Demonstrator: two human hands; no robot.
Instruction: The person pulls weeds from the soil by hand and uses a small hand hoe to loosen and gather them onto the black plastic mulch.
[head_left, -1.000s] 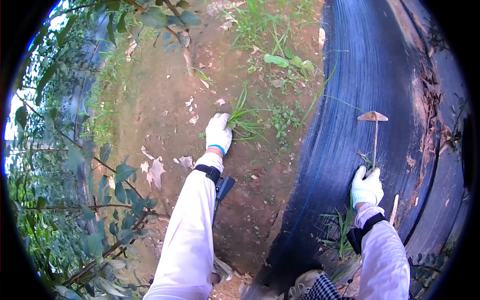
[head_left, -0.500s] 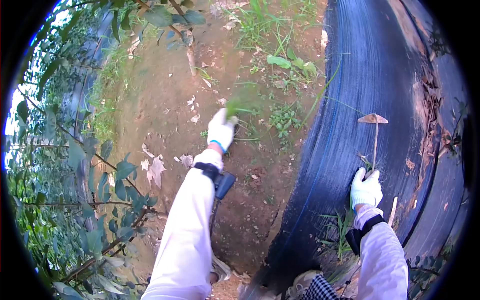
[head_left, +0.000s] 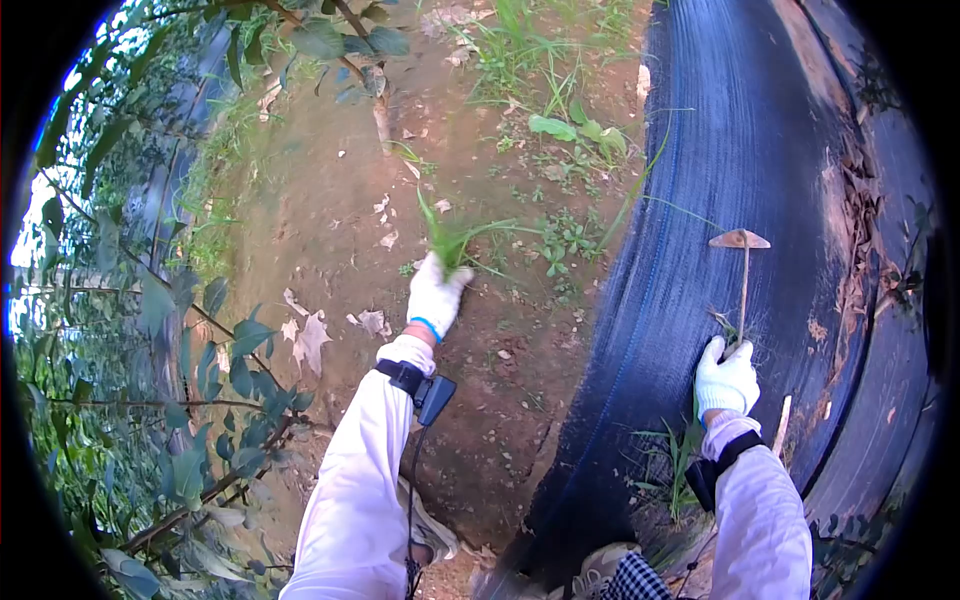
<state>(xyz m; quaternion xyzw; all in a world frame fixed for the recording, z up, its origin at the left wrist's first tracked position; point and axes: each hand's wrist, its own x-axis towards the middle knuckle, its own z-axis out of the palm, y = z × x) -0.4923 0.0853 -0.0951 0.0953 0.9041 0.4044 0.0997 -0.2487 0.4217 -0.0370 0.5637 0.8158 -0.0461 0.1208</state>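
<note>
My left hand [head_left: 437,297], in a white glove with a blue cuff edge, is closed around a tuft of green grass [head_left: 452,240] over the bare soil. Its long blades fan out past the fingers, up and to the right. Gloved in white too, my right hand [head_left: 727,378] grips the thin handle of a small hoe [head_left: 740,240] above the black ground sheet. The hoe's rusty, half-moon blade points away from me. Some thin stalks and roots [head_left: 727,325] stick out at the right fingertips.
Black ground sheet [head_left: 690,150] runs along the right, with dry leaves [head_left: 860,210] gathered in a fold. Low weeds [head_left: 565,240] and taller grass [head_left: 520,60] grow on the soil. Leafy branches [head_left: 190,480] reach in from the left. My shoes show at the bottom.
My left hand has come slightly down and back toward me, and the grass in it shows more sharply. The right hand and hoe have shifted only a little left.
</note>
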